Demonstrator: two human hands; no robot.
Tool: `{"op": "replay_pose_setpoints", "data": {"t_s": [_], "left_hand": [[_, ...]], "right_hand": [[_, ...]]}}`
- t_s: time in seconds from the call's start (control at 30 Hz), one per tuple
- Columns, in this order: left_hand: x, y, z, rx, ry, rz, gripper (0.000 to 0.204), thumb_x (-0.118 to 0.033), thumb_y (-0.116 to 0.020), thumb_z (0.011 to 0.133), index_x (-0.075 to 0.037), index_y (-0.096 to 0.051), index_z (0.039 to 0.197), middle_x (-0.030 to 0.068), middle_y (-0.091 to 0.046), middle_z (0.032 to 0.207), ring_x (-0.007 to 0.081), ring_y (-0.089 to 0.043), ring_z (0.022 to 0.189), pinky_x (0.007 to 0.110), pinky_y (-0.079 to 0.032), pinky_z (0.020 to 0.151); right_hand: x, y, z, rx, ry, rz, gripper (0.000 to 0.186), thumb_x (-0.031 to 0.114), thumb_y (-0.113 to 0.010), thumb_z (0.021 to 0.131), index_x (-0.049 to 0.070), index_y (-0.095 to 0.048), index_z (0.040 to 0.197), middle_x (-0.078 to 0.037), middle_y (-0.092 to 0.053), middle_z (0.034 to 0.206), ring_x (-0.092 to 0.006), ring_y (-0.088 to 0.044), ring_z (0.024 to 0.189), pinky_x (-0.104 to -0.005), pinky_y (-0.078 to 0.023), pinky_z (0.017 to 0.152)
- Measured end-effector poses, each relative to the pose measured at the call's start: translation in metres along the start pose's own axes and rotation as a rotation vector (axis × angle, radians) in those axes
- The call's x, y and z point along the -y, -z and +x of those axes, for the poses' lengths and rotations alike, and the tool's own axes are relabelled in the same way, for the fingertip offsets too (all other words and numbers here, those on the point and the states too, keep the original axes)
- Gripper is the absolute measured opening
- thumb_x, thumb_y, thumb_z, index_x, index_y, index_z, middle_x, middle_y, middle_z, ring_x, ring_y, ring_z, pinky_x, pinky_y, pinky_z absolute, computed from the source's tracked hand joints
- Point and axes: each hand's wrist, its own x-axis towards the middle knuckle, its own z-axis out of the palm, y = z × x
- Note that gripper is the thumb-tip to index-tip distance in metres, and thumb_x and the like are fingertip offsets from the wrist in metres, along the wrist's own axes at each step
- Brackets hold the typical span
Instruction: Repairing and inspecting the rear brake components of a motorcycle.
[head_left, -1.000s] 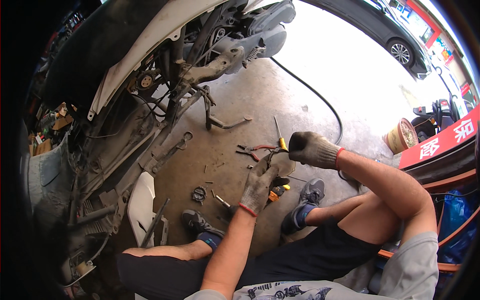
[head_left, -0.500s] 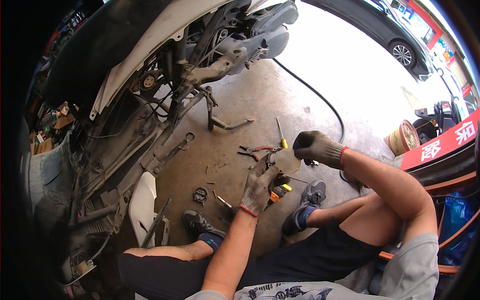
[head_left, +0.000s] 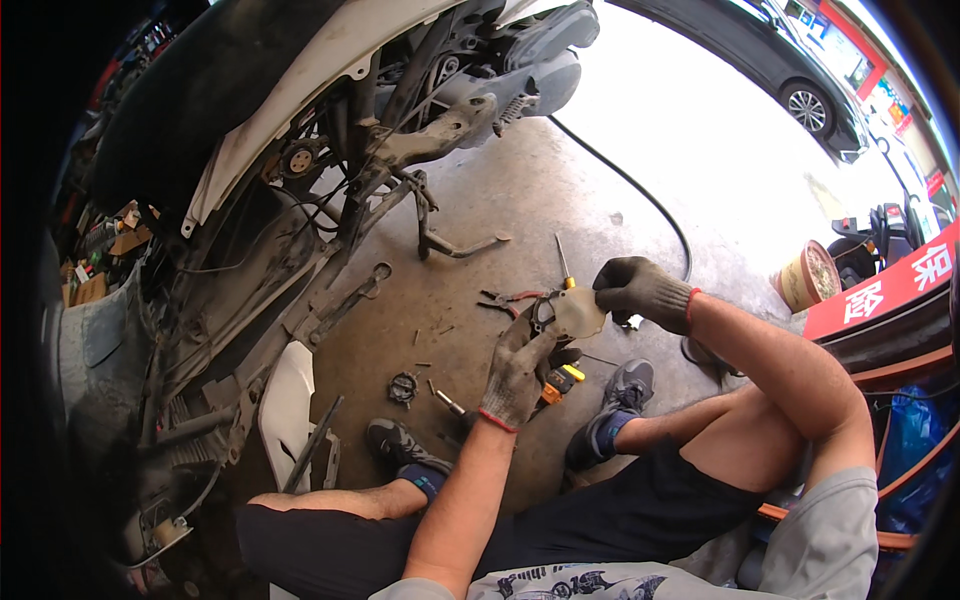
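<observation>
Both hands wear grey work gloves with red cuffs. My left hand is closed on a dark, ring-like part, its fingers partly hiding it. Against that part lies a thin, pale, translucent round plate, whose right edge my right hand pinches. Beyond them on the concrete are red-handled pliers and a yellow-handled screwdriver. An orange and black tool lies below, partly covered by my left hand. Left of my left wrist are a tool with a bright metal tip and a dark round part.
A partly stripped scooter stands at the left and far side, its frame exposed. A white body panel is by my left leg. Several small bolts dot the floor. A black hose curves across it. A flowerpot stands at right.
The pale plate has shifted slightly right and turned, and more of the dark ring-like part shows beside it. My right hand has moved slightly right with the plate's edge still pinched.
</observation>
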Motion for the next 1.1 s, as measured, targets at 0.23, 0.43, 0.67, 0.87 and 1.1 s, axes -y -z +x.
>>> {"op": "replay_pose_setpoints", "data": {"t_s": [0.23, 0.43, 0.67, 0.87, 1.1], "left_hand": [[-0.0026, -0.0019, 0.0001, 0.020, -0.028, -0.023, 0.043, -0.008, -0.060, 0.100, -0.002, -0.053, 0.141, 0.0096, -0.064, 0.130, 0.0174, -0.068, 0.109, 0.032, -0.061, 0.086], [-0.0001, -0.0001, 0.0017, -0.006, -0.039, 0.020, 0.042, -0.007, -0.058, 0.100, -0.003, -0.053, 0.141, 0.0094, -0.063, 0.131, 0.0166, -0.067, 0.110, 0.032, -0.060, 0.088], [0.0018, 0.0032, 0.0016, -0.010, -0.053, 0.058, 0.047, 0.002, -0.048, 0.096, -0.003, -0.051, 0.142, 0.0109, -0.062, 0.133, 0.0178, -0.066, 0.113, 0.032, -0.060, 0.090], [0.0043, 0.0039, 0.0022, -0.021, -0.053, 0.033, 0.047, 0.003, -0.049, 0.096, -0.004, -0.052, 0.142, 0.0103, -0.062, 0.133, 0.0179, -0.065, 0.115, 0.033, -0.060, 0.090], [0.0048, 0.0013, 0.0033, -0.039, -0.040, 0.023, 0.043, -0.001, -0.054, 0.098, -0.006, -0.054, 0.141, 0.0075, -0.063, 0.132, 0.0167, -0.065, 0.114, 0.031, -0.059, 0.089]], "right_hand": [[0.0001, 0.0019, 0.0002, -0.019, -0.003, 0.005, 0.026, 0.015, -0.070, 0.085, -0.002, -0.067, 0.105, -0.006, -0.067, 0.091, -0.0129, -0.063, 0.075, -0.0289, -0.054, 0.068], [0.0003, 0.0017, -0.0009, -0.028, 0.011, -0.030, 0.033, 0.020, -0.068, 0.085, -0.003, -0.068, 0.107, -0.008, -0.069, 0.092, -0.0137, -0.064, 0.075, -0.0296, -0.053, 0.068], [0.0031, 0.0047, -0.0018, -0.051, 0.036, -0.049, 0.032, 0.020, -0.068, 0.085, -0.004, -0.068, 0.106, -0.009, -0.069, 0.091, -0.0145, -0.065, 0.076, -0.0302, -0.054, 0.070], [0.0044, 0.0058, -0.0021, -0.057, 0.034, -0.041, 0.030, 0.018, -0.068, 0.085, -0.003, -0.067, 0.106, -0.009, -0.069, 0.092, -0.0144, -0.066, 0.078, -0.0298, -0.056, 0.072], [0.0058, 0.0068, -0.0028, -0.055, 0.034, -0.048, 0.026, 0.016, -0.069, 0.086, -0.002, -0.066, 0.104, -0.007, -0.068, 0.091, -0.0136, -0.067, 0.078, -0.0291, -0.057, 0.073]]}}
